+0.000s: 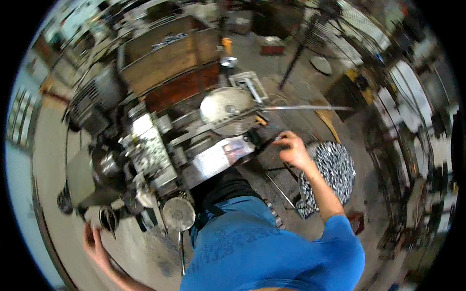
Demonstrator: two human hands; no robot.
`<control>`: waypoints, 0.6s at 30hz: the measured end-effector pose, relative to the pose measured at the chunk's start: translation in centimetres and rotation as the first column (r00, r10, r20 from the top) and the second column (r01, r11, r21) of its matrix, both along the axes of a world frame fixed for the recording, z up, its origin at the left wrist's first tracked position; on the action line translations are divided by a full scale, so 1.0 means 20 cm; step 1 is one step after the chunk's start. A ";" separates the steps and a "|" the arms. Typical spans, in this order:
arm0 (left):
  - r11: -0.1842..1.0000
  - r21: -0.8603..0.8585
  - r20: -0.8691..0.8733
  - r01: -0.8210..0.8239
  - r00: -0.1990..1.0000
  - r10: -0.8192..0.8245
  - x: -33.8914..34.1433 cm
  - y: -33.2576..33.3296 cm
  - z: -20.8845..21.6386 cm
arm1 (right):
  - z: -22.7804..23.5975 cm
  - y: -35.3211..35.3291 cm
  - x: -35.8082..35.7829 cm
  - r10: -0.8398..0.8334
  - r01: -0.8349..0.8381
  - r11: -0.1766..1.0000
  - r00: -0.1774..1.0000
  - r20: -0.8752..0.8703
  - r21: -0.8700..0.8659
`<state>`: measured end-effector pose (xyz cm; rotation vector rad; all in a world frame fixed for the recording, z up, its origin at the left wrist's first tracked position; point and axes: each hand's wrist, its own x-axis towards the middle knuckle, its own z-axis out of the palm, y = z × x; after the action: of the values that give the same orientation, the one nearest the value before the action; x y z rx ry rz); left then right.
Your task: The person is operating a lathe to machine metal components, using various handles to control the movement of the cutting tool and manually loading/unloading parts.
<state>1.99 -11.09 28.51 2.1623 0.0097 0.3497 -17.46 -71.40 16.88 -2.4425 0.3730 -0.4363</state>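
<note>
My left hand (pixel 95 245) is low at the far left, fingers stretched out and apart, just below a dark round handwheel (pixel 108 218) on the machine; I cannot tell whether they touch. On the right, my right hand (pixel 294 151) is raised between the machine and a heap of small shiny metal pieces (pixel 332 169). Its thumb and fingers are curled together in a pinch, and whatever is between the tips is too small and blurred to name. Ahead of me is the grey metal machine (pixel 150 131), with a round metal disc (pixel 225 109) and a flat, shiny printed sheet (pixel 223 157).
A motor (pixel 97 97) stands at the machine's back left, beside a large wooden box (pixel 165 60). A long metal rod (pixel 310 108) juts out rightward past the disc. Nearer me is a round metal plate (pixel 178 214) on a post. A fan (pixel 325 24) stands at the back right.
</note>
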 end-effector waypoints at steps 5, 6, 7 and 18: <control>0.713 -0.470 -0.258 0.520 0.692 -0.674 0.08 -0.92 -0.01 | 0.38 0.72 0.50 0.557 -0.634 0.766 0.735 0.387 0.101; 0.583 -0.534 -0.225 0.612 0.562 -0.796 0.06 -1.01 -0.04 | 0.48 0.82 0.55 0.622 -0.712 0.696 0.662 0.418 0.093; 0.442 -0.644 -0.180 0.625 0.437 -0.881 0.04 -1.09 -0.07 | 0.54 0.90 0.59 0.671 -0.772 0.631 0.595 0.442 0.080; 0.702 -0.535 -0.198 0.470 0.738 -0.645 0.04 -0.89 -0.08 | 0.60 1.21 0.77 0.840 -0.788 0.542 0.513 0.174 -0.292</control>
<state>2.79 -28.96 26.88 1.6160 -0.3350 -0.4066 -2.02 -47.12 28.83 -2.3251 -0.9986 -0.3913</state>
